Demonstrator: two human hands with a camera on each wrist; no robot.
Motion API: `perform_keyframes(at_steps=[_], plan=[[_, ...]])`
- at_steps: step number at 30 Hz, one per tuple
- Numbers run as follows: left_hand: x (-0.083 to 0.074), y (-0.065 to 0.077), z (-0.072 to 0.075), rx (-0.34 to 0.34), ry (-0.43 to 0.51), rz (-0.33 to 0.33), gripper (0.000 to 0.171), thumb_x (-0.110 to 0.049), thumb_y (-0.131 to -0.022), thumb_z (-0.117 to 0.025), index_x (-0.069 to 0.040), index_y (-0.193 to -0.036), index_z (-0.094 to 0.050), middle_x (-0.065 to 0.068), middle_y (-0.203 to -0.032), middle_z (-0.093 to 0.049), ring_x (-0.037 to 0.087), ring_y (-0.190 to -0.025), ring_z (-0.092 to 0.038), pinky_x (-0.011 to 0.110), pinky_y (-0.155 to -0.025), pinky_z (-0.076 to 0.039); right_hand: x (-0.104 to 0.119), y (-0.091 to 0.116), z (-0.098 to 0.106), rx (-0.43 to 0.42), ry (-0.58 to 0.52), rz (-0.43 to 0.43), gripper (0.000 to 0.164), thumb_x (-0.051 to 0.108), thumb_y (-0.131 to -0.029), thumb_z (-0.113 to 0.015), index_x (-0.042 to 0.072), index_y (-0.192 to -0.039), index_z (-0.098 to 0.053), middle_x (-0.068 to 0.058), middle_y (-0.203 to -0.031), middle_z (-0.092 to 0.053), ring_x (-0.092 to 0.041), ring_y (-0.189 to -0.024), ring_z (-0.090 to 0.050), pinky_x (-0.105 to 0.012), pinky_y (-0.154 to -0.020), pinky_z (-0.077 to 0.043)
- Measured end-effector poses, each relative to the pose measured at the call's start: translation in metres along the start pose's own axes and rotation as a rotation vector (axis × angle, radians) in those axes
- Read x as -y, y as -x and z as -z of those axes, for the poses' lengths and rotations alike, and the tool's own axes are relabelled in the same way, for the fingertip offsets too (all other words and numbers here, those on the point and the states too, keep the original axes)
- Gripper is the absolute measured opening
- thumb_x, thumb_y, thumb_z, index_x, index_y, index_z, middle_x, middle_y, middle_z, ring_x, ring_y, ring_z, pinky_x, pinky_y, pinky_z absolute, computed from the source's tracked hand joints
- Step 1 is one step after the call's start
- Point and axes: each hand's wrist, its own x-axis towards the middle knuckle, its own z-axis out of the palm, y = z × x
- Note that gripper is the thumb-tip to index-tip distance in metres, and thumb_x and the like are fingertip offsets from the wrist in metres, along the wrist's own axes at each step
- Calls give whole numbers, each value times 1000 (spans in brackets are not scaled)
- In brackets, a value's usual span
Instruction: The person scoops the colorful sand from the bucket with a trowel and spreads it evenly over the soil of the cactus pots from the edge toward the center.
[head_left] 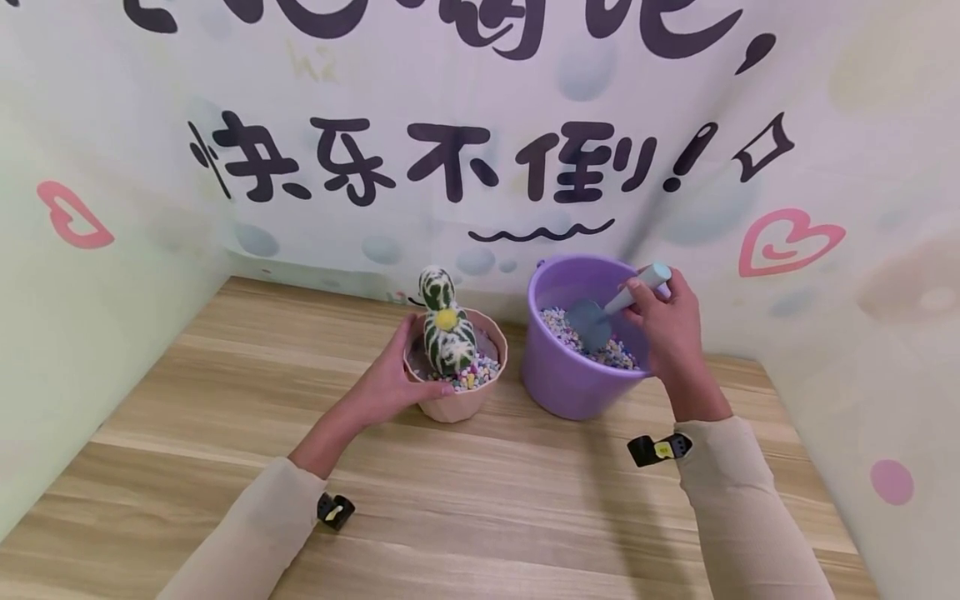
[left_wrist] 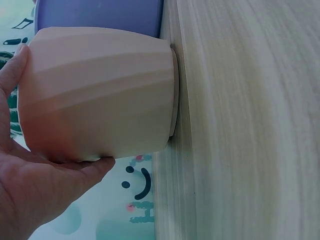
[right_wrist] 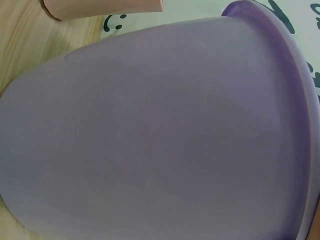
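Note:
A pink flowerpot stands on the wooden table, holding a white-striped green cactus with a yellow flower. Colourful pebbles cover part of the pot's surface at the front right; greyer fill shows elsewhere. My left hand grips the pot from the left, thumb at its front rim and fingers round the side, as the left wrist view confirms. To the right is a purple bucket with pebbles inside. Over its right rim my right hand holds a small trowel by its pale handle, the blue-grey blade down at the pebbles.
A printed cloth backdrop with black lettering rises right behind the pot and bucket. Pale side walls flank the wooden table. The bucket's side fills most of the right wrist view.

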Motion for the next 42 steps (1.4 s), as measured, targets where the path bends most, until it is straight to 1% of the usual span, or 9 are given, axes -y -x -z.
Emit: perform_keyframes(at_steps=[2, 5, 8, 13, 17, 23, 32, 37, 42], plan=[[0, 0, 0, 0, 6, 5, 110, -23, -77, -84, -16, -156, -8, 4, -159, -23, 25, -145, -24, 47, -118, -22, 0, 0, 0, -14, -4, -10, 31, 27, -95, -60, 14, -122, -51, -10, -118, -62, -22, -101, -61, -41, -99, -50], [1, 0, 1, -1, 11, 5, 110, -22, -77, -84, -15, -156, -7, 5, -159, -22, 25, -145, -24, 47, -118, -22, 1, 0, -1, -40, -21, -20, 33, 27, -94, -62, 13, -122, -51, -7, -110, -64, -20, -94, -64, -29, -85, -56], [1, 0, 1, -4, 12, -7, 110, -21, -77, -84, -14, -156, -8, 6, -159, -23, 25, -145, -25, 46, -118, -22, 1, -1, -1, -68, -57, -29, 30, 25, -95, -62, 11, -120, -52, -5, -102, -65, -17, -86, -66, -21, -72, -57], [1, 0, 1, -9, 16, -19, 108, -20, -76, -84, -14, -155, -10, 6, -158, -25, 25, -144, -25, 47, -118, -21, 2, -2, -2, -99, -123, -38, 17, 20, -95, -62, 13, -109, -53, -5, -90, -68, -14, -71, -68, -23, -65, -58], [1, -1, 1, -5, 19, -20, 107, -20, -76, -84, -15, -155, -11, 6, -158, -26, 26, -144, -26, 48, -118, -21, 2, -3, -3, -113, -147, -45, 14, 18, -95, -61, 13, -105, -54, -4, -83, -69, -13, -64, -67, -24, -62, -58], [1, -1, 2, 7, 18, -18, 108, -21, -76, -84, -17, -155, -10, 6, -158, -25, 27, -144, -26, 49, -118, -22, 4, -2, -1, -129, -100, -62, 20, 25, -96, -61, 13, -111, -54, -4, -88, -69, -13, -67, -68, -24, -63, -58], [2, -1, 2, 4, 9, -15, 111, -23, -76, -85, -17, -156, -8, 6, -158, -23, 26, -144, -26, 47, -118, -23, 6, -2, 1, -128, -179, -84, 27, 29, -93, -64, 12, -111, -54, -4, -82, -70, -14, -66, -71, -27, -60, -59], [4, -2, 2, 0, -1, -7, 112, -24, -76, -85, -14, -156, -7, 6, -159, -23, 24, -144, -26, 45, -118, -22, 7, -2, 1, -129, -236, -106, 28, 29, -93, -65, 10, -111, -53, -6, -85, -67, -16, -65, -71, -31, -63, -59], [6, -2, 2, 4, 6, -5, 112, -23, -76, -84, -14, -156, -6, 7, -159, -22, 24, -144, -25, 45, -118, -22, 6, -2, 1, -113, -255, -119, 31, 30, -93, -65, 10, -114, -53, -6, -86, -66, -15, -65, -70, -29, -61, -59]])
